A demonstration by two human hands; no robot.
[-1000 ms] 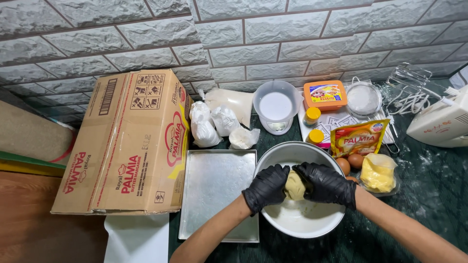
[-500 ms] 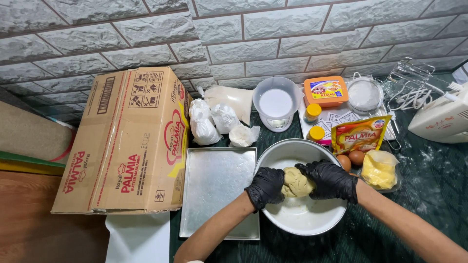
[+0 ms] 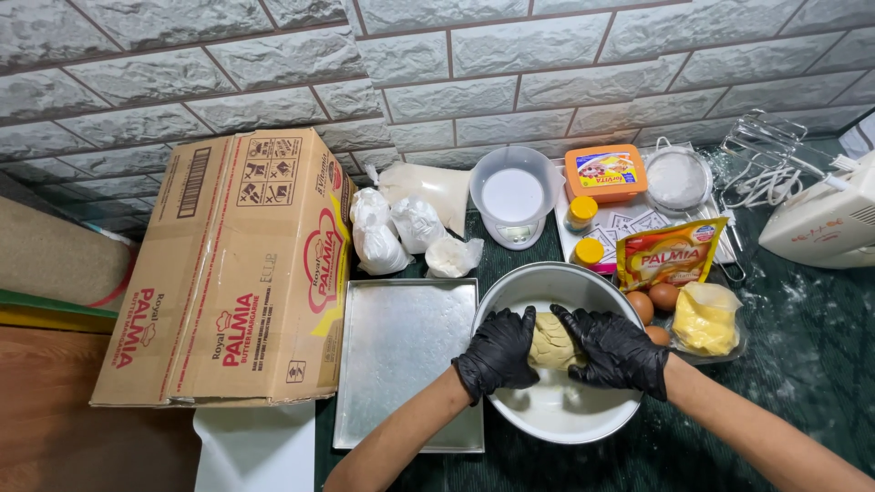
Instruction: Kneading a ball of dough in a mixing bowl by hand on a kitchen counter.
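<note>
Here the cardboard box (image 3: 232,273) at the left hides the table behind it, and the flat metal tray (image 3: 406,355) is covered at its near right corner by the left forearm. The left hand (image 3: 497,351) and right hand (image 3: 620,349), both in black gloves, each have a grip clenched on the dough (image 3: 552,341) inside the metal bowl (image 3: 556,415); only its middle strip shows. Half a second ago more dough showed, rounder.

black-gloved hands (image 3: 558,351) cupped together, forearms bare
</note>
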